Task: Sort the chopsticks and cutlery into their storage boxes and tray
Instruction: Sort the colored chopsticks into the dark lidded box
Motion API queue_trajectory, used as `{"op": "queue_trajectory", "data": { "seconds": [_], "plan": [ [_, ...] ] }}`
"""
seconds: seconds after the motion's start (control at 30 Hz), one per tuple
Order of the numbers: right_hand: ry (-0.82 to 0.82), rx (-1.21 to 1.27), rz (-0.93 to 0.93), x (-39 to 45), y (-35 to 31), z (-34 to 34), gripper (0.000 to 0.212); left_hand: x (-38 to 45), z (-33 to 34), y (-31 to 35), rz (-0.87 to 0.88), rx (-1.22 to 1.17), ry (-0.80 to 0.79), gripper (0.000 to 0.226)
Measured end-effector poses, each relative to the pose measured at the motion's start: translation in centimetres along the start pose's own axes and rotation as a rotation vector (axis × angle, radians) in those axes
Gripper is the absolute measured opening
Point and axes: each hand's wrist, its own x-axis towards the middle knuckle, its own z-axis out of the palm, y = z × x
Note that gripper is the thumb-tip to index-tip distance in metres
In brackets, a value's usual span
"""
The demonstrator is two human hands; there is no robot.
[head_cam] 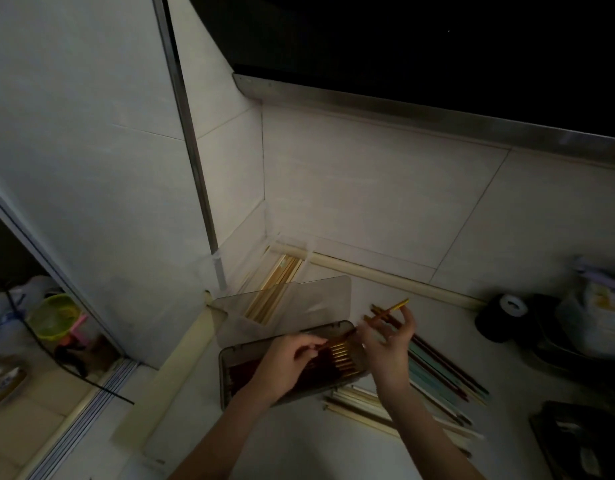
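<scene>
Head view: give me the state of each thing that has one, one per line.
Grey box: open, lid raised, dark chopsticks in rows inside.
Clear box: open, pale chopsticks inside.
Left hand: pinching a chopstick over the grey box.
Right hand: holding a gold-tipped chopstick up.
Loose chopsticks: unsorted, flat on the counter.

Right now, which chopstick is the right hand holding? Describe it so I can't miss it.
Start at the grey open storage box near the wall corner. Just right of it, the right hand holds up a dark chopstick, its yellow end raised, unlike the chopsticks lying flat on the counter.
</scene>
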Motion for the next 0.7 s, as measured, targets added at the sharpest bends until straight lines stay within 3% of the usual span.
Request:
{"op": "queue_trajectory", "data": {
  "seconds": [0.07, 0.13, 0.17, 0.37, 0.6, 0.7],
  "plan": [
    [0.031, 0.115, 0.092, 1.0, 0.3, -0.8, 0.042, -0.4, -1.2, -1.0, 0.008, 0.077, -0.001, 0.028],
    [0.012, -0.059, 0.089, 1.8, 1.1, -1.6, 0.007, -0.7, -2.1, -1.9, 0.0, 0.15, 0.01, 0.025],
    [-0.026, -0.191, 0.059, 1.9, 1.5, -1.8, 0.005, -0.9, -2.4, -2.4, -0.014, 0.188, 0.016, 0.025],
    [-0.309, -0.588, -0.051, 0.7, 3.6, -1.5, 0.015, -1.3, -3.2, -4.1, -0.104, 0.365, 0.056, 0.021],
    [-0.514, -0.925, -0.244, 0.7, 5.3, -0.4, 0.026, -1.4, -2.7, -5.0, -0.137, 0.441, 0.059, 0.016],
    [-0.512, -0.958, -0.289, 1.0, 5.7, -0.6, 0.03, -1.2, -2.0, -5.0, -0.125, 0.396, 0.072, 0.014]
  ]
}}
